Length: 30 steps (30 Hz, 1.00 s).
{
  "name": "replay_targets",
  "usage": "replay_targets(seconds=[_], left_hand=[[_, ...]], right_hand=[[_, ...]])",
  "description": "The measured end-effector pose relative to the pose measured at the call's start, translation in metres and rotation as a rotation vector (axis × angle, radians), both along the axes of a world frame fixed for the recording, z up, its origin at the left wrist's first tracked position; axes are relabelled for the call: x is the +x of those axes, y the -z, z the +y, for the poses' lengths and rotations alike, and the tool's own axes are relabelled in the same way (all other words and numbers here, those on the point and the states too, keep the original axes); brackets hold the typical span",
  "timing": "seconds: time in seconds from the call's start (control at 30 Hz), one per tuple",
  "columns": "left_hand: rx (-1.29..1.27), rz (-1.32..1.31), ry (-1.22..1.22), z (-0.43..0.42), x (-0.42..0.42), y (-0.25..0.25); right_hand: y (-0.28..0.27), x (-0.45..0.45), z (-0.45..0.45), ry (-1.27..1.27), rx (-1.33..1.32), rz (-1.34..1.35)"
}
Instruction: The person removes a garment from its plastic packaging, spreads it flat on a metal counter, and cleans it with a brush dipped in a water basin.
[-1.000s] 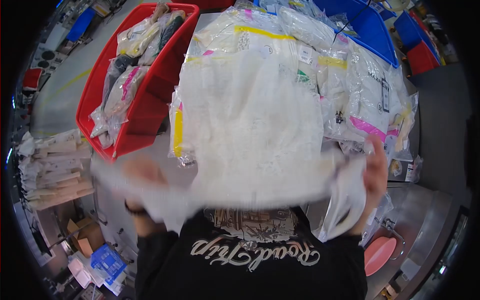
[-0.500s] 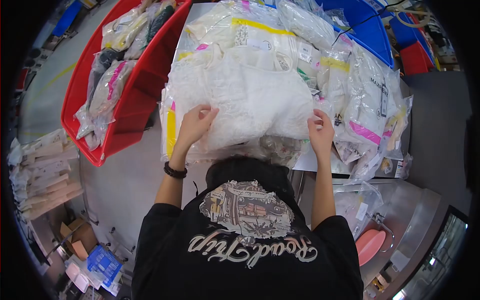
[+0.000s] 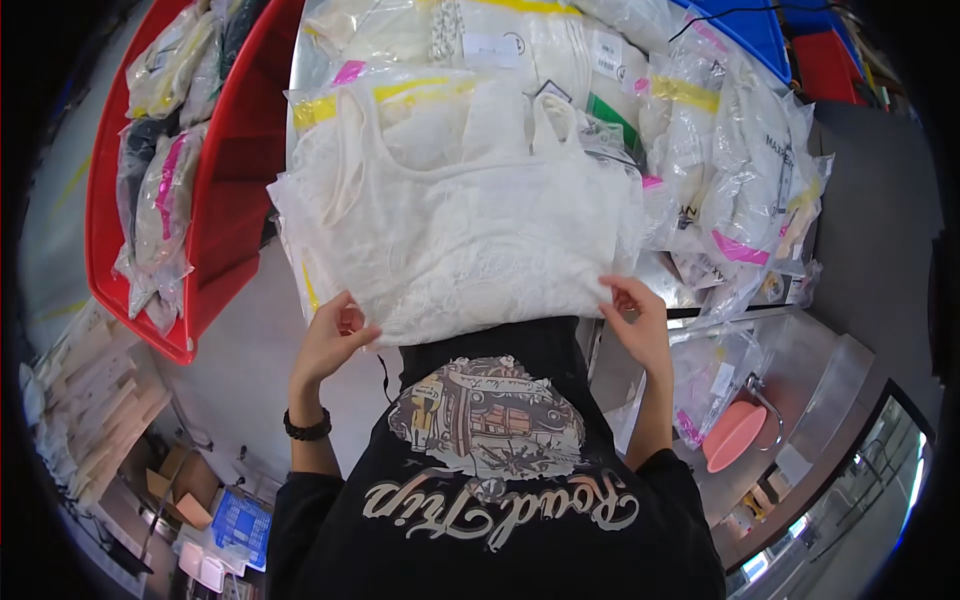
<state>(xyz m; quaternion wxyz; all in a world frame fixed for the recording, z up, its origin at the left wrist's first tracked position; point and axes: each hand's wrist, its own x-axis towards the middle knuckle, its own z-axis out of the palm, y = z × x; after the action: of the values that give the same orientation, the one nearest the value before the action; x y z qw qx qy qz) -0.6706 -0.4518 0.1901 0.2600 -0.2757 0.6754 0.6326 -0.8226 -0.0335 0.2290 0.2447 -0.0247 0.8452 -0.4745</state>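
Note:
A white sleeveless top with wide shoulder straps lies spread out in front of me, over clear plastic-bagged garments. Its hem is towards my body. At the lower left corner, my left hand has the hem between thumb and curled fingers. My right hand grips the right side edge near the hem in the same way. The tips of some fingers are hard to make out against the fabric. Beyond the straps lies a bagged white garment with a label.
On the left stands a red bin holding bagged garments. More bagged clothes with pink tape are piled at the right. A blue bin is at the back right. Lower right, a pink basin sits by a metal pipe.
Both hands have come closer to my body and slightly further apart, drawing the top's hem down with them. The top lies flatter and its straps show more clearly. The view has shifted too.

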Motion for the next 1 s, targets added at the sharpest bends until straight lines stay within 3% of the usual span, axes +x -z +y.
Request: replay_targets(seconds=[0.13,0.3,0.47,0.6,0.7,0.77,0.83,0.93,1.0], left_hand=[[-0.071,-0.08,0.071,-0.001,0.007,0.003],[-0.223,-0.113,0.142,0.005,-0.01,-0.006],[-0.368,-0.117,-0.07,0.012,-0.024,-0.014],[-0.999,0.254,-0.063,0.03,-0.05,-0.026],[-0.689,0.533,-0.189,0.053,-0.094,-0.022],[-0.766,0.706,-0.025,0.07,-0.13,0.004],[-1.119,0.976,0.205,0.083,-0.163,0.025],[-1.18,0.82,0.275,0.086,-0.168,0.026],[-1.167,0.911,0.252,0.087,-0.162,0.014]], right_hand=[[-0.002,0.006,-0.003,-0.058,0.027,-0.178],[-0.008,-0.01,-0.016,-0.122,0.146,-0.115],[-0.03,-0.028,-0.032,-0.212,0.184,0.096],[-0.033,-0.047,-0.049,-0.14,0.02,0.295],[-0.01,-0.075,-0.078,-0.222,0.022,0.477],[0.019,-0.099,-0.106,-0.371,0.135,0.953],[0.038,-0.108,-0.109,-0.394,0.174,0.989],[0.055,-0.116,-0.113,-0.494,0.302,1.047],[0.047,-0.109,-0.107,-0.468,0.228,1.069]])
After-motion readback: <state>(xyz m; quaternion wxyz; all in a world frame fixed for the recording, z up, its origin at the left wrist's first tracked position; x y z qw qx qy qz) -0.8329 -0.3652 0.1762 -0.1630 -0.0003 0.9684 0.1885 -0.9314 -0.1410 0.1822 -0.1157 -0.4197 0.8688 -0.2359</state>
